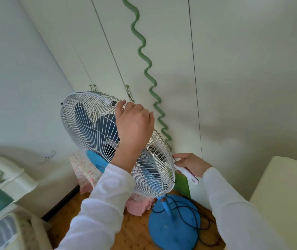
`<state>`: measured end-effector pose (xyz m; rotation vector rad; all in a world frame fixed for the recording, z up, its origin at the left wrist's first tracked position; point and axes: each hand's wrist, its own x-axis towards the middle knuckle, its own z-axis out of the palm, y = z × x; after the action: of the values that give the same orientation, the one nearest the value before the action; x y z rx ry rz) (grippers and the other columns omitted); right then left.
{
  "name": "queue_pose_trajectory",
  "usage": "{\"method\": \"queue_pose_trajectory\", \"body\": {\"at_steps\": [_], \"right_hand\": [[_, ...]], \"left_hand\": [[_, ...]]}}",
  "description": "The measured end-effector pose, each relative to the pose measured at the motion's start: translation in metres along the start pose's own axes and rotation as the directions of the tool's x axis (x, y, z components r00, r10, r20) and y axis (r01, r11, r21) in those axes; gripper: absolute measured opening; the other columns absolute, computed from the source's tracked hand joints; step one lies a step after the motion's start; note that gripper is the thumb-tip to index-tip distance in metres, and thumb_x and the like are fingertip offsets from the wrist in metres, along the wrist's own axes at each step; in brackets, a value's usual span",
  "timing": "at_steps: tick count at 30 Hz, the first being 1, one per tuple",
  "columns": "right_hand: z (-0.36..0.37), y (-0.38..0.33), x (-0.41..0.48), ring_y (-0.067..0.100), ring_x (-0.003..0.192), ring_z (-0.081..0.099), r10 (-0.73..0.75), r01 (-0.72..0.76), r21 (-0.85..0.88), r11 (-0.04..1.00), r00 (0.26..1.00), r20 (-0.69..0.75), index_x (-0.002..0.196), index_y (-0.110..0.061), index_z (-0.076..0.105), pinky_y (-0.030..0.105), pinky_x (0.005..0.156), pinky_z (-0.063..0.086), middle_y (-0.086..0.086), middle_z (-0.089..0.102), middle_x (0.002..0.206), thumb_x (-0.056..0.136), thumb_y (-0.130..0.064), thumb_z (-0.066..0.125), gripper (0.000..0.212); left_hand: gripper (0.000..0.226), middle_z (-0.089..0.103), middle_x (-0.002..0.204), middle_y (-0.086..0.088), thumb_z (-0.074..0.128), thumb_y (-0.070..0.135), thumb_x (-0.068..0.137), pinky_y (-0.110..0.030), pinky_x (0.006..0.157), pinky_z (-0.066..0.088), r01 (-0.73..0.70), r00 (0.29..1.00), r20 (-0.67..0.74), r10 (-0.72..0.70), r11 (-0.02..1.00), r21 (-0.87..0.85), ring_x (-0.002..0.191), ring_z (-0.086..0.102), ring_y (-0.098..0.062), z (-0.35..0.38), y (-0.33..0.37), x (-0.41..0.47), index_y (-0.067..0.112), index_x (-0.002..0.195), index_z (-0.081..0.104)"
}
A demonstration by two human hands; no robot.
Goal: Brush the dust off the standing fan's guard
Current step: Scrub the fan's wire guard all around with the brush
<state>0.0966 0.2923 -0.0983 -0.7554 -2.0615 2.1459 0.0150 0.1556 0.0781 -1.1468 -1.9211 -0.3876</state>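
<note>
The standing fan has a white wire guard [90, 127], blue blades, a blue hub cap [97, 160] and a round blue base [173, 226]. Its head is tilted toward the left. My left hand [134, 127] reaches over the top rear of the guard, fingers curled onto the wires near a black clip. My right hand [189, 164] is at the guard's right rim, shut on the white handle of a brush [187, 175]. The brush's head is hidden behind the guard's edge.
White wardrobe doors with a green wavy strip [145, 69] stand right behind the fan. A floral-covered box [82, 168] sits by the wall. A black cord [193, 213] loops over the base. A white headboard [5, 175] is at left, a cream surface [286, 193] at right.
</note>
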Motion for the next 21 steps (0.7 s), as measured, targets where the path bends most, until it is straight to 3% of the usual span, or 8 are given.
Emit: {"method": "queue_pose_trajectory", "body": {"at_steps": [1, 4, 7, 9, 11, 14, 18, 21], "right_hand": [[0.004, 0.003, -0.001, 0.025, 0.089, 0.065, 0.02, -0.02, -0.027, 0.999, 1.0, -0.02, 0.128, -0.013, 0.052, 0.028, 0.078, 0.054, 0.015, 0.064, 0.115, 0.088, 0.0, 0.051, 0.042], [0.013, 0.009, -0.003, 0.013, 0.073, 0.061, 0.049, -0.051, -0.052, 0.997, 0.997, -0.054, 0.129, -0.01, 0.051, 0.012, 0.052, 0.049, 0.015, 0.061, 0.115, 0.088, 0.002, 0.05, 0.043], [0.011, 0.011, -0.009, 0.009, 0.062, 0.054, 0.045, -0.054, -0.074, 0.996, 0.992, -0.121, 0.126, -0.007, 0.053, 0.009, 0.038, 0.041, 0.014, 0.058, 0.109, 0.086, 0.006, 0.048, 0.042], [0.004, 0.008, -0.012, 0.012, 0.067, 0.057, 0.01, -0.015, -0.031, 0.999, 0.989, -0.147, 0.124, -0.009, 0.056, 0.013, 0.046, 0.046, 0.013, 0.062, 0.104, 0.085, 0.004, 0.049, 0.041], [-0.003, 0.002, -0.012, 0.02, 0.077, 0.062, -0.027, 0.032, 0.033, 0.999, 0.992, -0.126, 0.124, -0.013, 0.056, 0.027, 0.066, 0.054, 0.015, 0.066, 0.103, 0.086, 0.0, 0.051, 0.041], [-0.001, -0.007, -0.007, 0.028, 0.09, 0.064, -0.047, 0.049, 0.036, 0.998, 0.997, -0.058, 0.125, -0.014, 0.054, 0.039, 0.089, 0.051, 0.016, 0.064, 0.115, 0.086, 0.0, 0.051, 0.042], [0.019, -0.007, -0.003, 0.021, 0.092, 0.054, -0.029, 0.027, -0.028, 0.999, 0.995, -0.097, 0.125, -0.014, 0.055, 0.006, 0.054, 0.046, 0.008, 0.053, 0.124, 0.087, 0.001, 0.049, 0.042], [0.031, 0.004, -0.002, 0.018, 0.084, 0.054, 0.027, -0.028, -0.009, 1.0, 0.993, -0.111, 0.124, -0.012, 0.055, 0.007, 0.044, 0.044, 0.014, 0.053, 0.128, 0.088, 0.003, 0.047, 0.04]], "left_hand": [[0.031, 0.066, 0.058, -0.009, 0.056, 0.015, 0.081, -0.049, 0.094, 0.042, 0.0, 1.0, -0.004, 0.0, 1.0, 0.001, 0.066, 0.061, -0.03, 0.0, -0.001, -0.001, 0.003, 0.054, 0.063], [0.029, 0.066, 0.058, -0.009, 0.059, 0.014, 0.081, -0.049, 0.095, 0.04, 0.01, 1.0, -0.002, -0.01, 1.0, -0.003, 0.067, 0.061, -0.03, 0.0, -0.003, -0.001, 0.003, 0.055, 0.064], [0.031, 0.065, 0.06, -0.01, 0.057, 0.015, 0.083, -0.049, 0.097, 0.037, 0.014, 1.0, 0.007, -0.014, 1.0, -0.018, 0.069, 0.06, -0.031, 0.0, -0.006, -0.001, 0.002, 0.056, 0.064], [0.032, 0.066, 0.061, -0.011, 0.056, 0.016, 0.084, -0.048, 0.099, 0.035, 0.01, 1.0, 0.0, -0.01, 0.999, -0.032, 0.071, 0.06, -0.031, 0.0, -0.006, -0.001, 0.002, 0.057, 0.063], [0.031, 0.065, 0.06, -0.01, 0.056, 0.015, 0.084, -0.048, 0.098, 0.036, 0.008, 1.0, -0.012, -0.009, 0.999, -0.04, 0.07, 0.06, -0.031, 0.0, -0.005, -0.001, 0.002, 0.056, 0.063], [0.032, 0.064, 0.057, -0.008, 0.057, 0.015, 0.082, -0.048, 0.094, 0.039, -0.001, 0.999, -0.041, 0.0, 0.999, -0.045, 0.066, 0.059, -0.03, 0.002, -0.003, -0.002, 0.004, 0.053, 0.061], [0.035, 0.062, 0.054, -0.007, 0.053, 0.018, 0.082, -0.045, 0.086, 0.042, -0.013, 0.998, -0.058, 0.01, 0.999, -0.051, 0.064, 0.058, -0.029, 0.004, -0.003, -0.003, 0.006, 0.05, 0.058], [0.035, 0.062, 0.052, -0.007, 0.055, 0.017, 0.082, -0.045, 0.084, 0.043, -0.008, 0.998, -0.058, 0.004, 0.999, -0.054, 0.062, 0.058, -0.028, 0.004, -0.007, -0.002, 0.006, 0.049, 0.057]]}}
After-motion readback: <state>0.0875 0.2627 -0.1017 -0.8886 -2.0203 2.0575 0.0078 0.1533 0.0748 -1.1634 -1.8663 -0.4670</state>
